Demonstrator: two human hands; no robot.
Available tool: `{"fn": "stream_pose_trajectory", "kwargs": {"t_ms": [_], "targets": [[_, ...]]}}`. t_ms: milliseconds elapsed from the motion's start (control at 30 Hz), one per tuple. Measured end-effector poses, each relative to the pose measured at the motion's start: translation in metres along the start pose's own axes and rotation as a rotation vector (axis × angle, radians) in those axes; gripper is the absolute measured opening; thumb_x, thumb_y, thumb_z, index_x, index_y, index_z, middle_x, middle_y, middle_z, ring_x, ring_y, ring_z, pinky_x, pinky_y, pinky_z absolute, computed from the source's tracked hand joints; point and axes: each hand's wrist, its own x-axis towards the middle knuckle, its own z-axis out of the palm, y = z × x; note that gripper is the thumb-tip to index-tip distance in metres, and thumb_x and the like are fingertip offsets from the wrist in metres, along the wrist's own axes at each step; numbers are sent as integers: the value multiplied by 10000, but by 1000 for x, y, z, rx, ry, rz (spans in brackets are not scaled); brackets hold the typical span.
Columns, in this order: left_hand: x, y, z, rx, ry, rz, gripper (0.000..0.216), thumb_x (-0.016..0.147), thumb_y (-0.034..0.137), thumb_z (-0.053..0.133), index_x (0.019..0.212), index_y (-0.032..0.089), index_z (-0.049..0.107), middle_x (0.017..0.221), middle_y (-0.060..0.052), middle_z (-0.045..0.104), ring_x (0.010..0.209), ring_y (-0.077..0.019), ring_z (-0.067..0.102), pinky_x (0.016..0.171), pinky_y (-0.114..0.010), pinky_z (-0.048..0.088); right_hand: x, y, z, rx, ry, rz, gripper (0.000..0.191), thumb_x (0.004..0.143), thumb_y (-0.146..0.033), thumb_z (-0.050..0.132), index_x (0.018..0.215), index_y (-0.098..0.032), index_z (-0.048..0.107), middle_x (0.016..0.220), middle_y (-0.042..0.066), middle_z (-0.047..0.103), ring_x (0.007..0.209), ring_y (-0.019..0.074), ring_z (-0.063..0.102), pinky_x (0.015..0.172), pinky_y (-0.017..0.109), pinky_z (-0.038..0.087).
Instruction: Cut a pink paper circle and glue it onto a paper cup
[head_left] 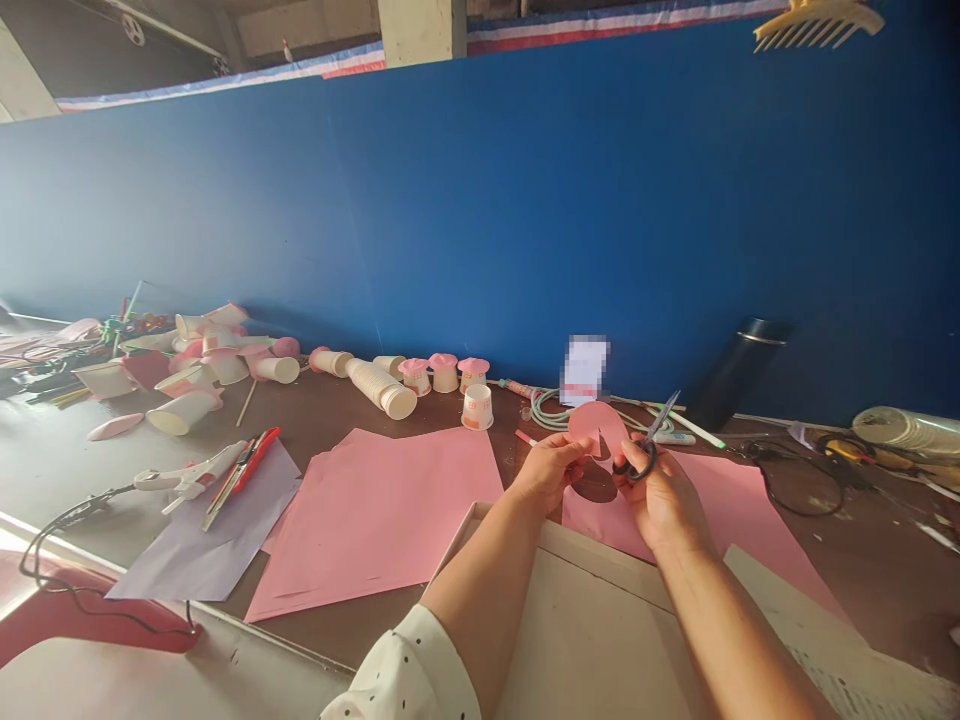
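My left hand (551, 470) pinches the lower left edge of a round pink paper disc (589, 420). A wedge-shaped cut runs in from the disc's lower edge. In my right hand (660, 495) is a pair of scissors (665, 415) with black handles, blades pointing up and to the right. Its thumb and fingertips are close to the disc's right edge; whether they touch it I cannot tell. Below both hands lies a pink paper sheet (724, 490) with a rounded cut-out. An open cardboard box (592, 600) is under my forearms.
A stack of pink sheets (382, 510) lies left, beside a glue gun (199, 475) and red utility knife (244, 470) on purple paper (217, 540). Paper cups (477, 408), several pink-topped, line the back. A black bottle (735, 375) and cables (551, 412) are by the blue partition (480, 200).
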Motion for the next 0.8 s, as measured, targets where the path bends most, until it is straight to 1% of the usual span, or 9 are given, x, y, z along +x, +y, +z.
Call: {"fn": "stream_pose_trajectory", "kwargs": {"t_ms": [133, 300, 500, 633, 800], "targets": [[-1, 2, 1, -4, -2, 12, 381, 558, 402, 855, 698, 136, 620, 656, 4, 542, 600, -70, 465, 576, -224, 357, -1, 1, -1, -78, 26, -40, 373, 591, -286, 861, 902, -224, 665, 726, -48, 629, 616, 93, 599, 557, 190, 511], [0, 2, 0, -46, -1, 27, 402, 581, 405, 842, 799, 125, 654, 715, -11, 575, 589, -64, 456, 565, -225, 371, -2, 6, -3, -154, 40, -66, 442, 565, -302, 873, 959, -238, 683, 748, -37, 660, 646, 114, 620, 563, 198, 518], [1, 2, -1, -99, 15, 45, 408, 558, 395, 851, 767, 124, 630, 670, -2, 564, 567, -66, 463, 539, -222, 361, -3, 8, -3, -187, 45, -64, 431, 585, -346, 862, 966, -244, 688, 740, -24, 687, 694, 151, 652, 574, 216, 522], [1, 3, 0, -99, 0, 51, 406, 563, 399, 847, 762, 126, 622, 650, 5, 556, 541, -60, 449, 527, -222, 354, -1, 9, -5, -201, 60, -67, 434, 602, -375, 853, 976, -245, 676, 736, -26, 697, 690, 153, 656, 568, 219, 511], [1, 3, 0, -110, 12, 39, 404, 554, 384, 854, 761, 127, 621, 636, 11, 548, 531, -54, 450, 524, -213, 352, 2, 10, -8, -236, 78, -51, 440, 599, -414, 851, 966, -242, 679, 704, -26, 689, 666, 148, 648, 547, 219, 497]]}}
